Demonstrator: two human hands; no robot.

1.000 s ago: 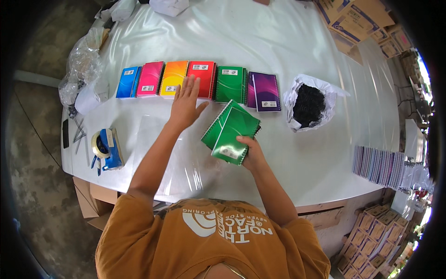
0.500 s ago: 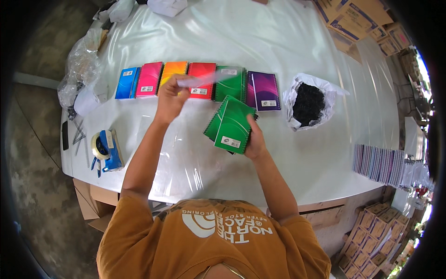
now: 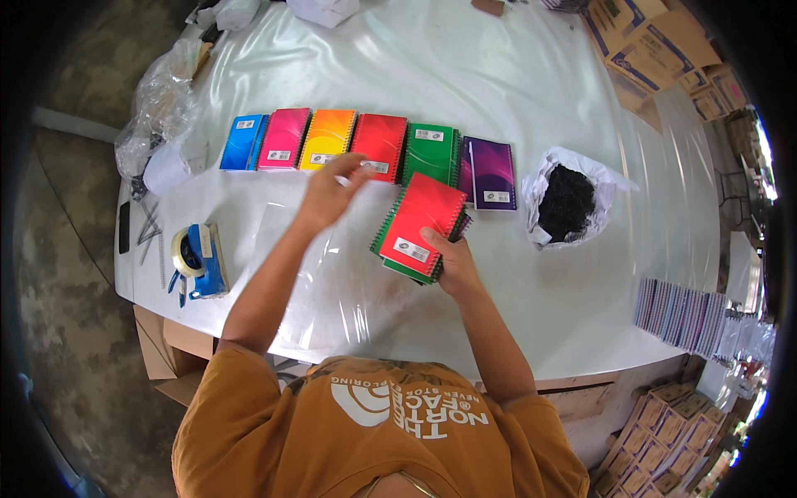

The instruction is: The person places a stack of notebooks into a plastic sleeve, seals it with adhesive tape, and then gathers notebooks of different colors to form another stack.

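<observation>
My right hand point(image 3: 458, 264) grips a small pile of spiral notebooks, its thumb lying on the red notebook point(image 3: 422, 220) on top. Green covers point(image 3: 402, 267) stick out beneath that one. Over the front of the row, my left hand point(image 3: 334, 192) hovers empty with its fingers stretched toward the red stack point(image 3: 382, 141). Left of that stand yellow point(image 3: 330, 137), pink point(image 3: 285, 137) and blue point(image 3: 245, 141) notebooks. To its right are the green stack point(image 3: 430, 151) and the purple notebooks point(image 3: 493, 173).
White paper holding black material point(image 3: 568, 203) lies right of the row. A blue tape dispenser point(image 3: 202, 259) sits at the left, near a black phone-like object point(image 3: 124, 227). Bound notebooks point(image 3: 681, 319) line the right edge. Cardboard boxes point(image 3: 652, 50) stand at the far right.
A red notebook now covers the green ones in my right hand. My left hand has moved right and lower, and the blurred whitish thing at its fingers is gone.
</observation>
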